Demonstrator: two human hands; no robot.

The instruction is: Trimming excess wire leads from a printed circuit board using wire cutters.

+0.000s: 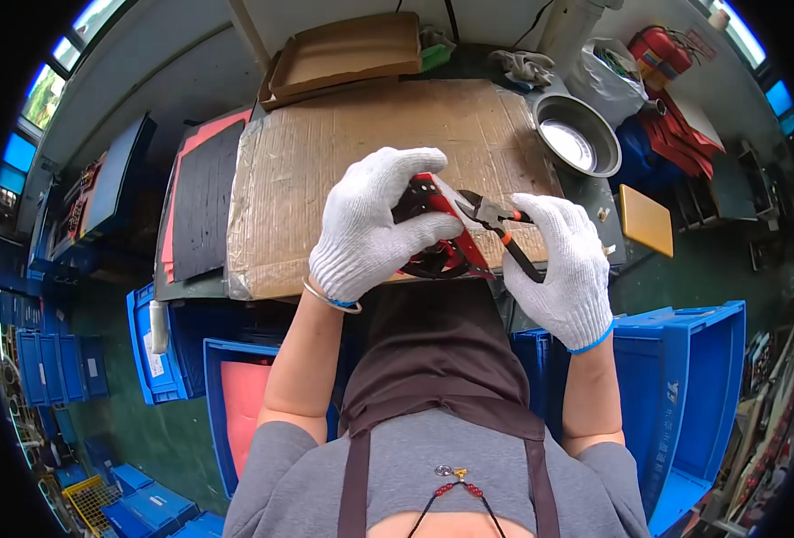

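Note:
My left hand (375, 224), in a white knit glove, is closed around a red and black part (471, 254) with a pale flat face, held tilted above the near edge of the bench. What kind of part it is, I cannot make out; the glove hides much of it. My right hand (563, 269), gloved the same way, grips a pair of pliers (489, 213) with black and orange handles. The pliers' jaws lie against the part's upper right side. Whether they pinch anything there is too small to tell.
Brown cardboard (276, 197) covers the bench. An open carton (348, 54) lies at the back, and a metal bowl (614, 152) stands at the right. Black and pink sheets (207, 202) lie on the left. Blue crates (720, 377) flank me on both sides.

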